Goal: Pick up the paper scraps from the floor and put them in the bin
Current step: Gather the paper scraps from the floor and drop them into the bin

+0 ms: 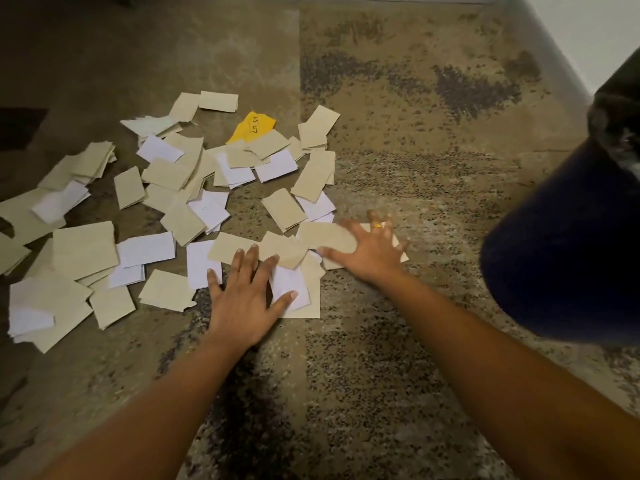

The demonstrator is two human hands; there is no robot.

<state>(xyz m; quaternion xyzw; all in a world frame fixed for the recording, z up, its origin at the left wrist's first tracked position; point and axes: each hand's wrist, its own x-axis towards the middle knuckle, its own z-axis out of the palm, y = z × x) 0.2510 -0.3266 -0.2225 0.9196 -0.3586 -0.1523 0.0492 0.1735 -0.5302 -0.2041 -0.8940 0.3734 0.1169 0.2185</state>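
Several beige and white paper scraps (166, 209) lie scattered over the carpet, mostly left of centre, with one yellow scrap (252, 128) at the far side. My left hand (246, 296) lies flat with fingers spread on the nearest scraps. My right hand (369, 249), wearing a ring, is spread flat on a beige scrap (325, 237) at the pile's right edge. Neither hand grips anything. The dark blue bin (561, 251) stands at the right, only part of its wall in view.
The mottled brown carpet (398, 150) runs bare to the right of the scraps and towards me. A white wall (581, 26) closes the far right corner. A dark shape (20, 126) shows at the left edge.
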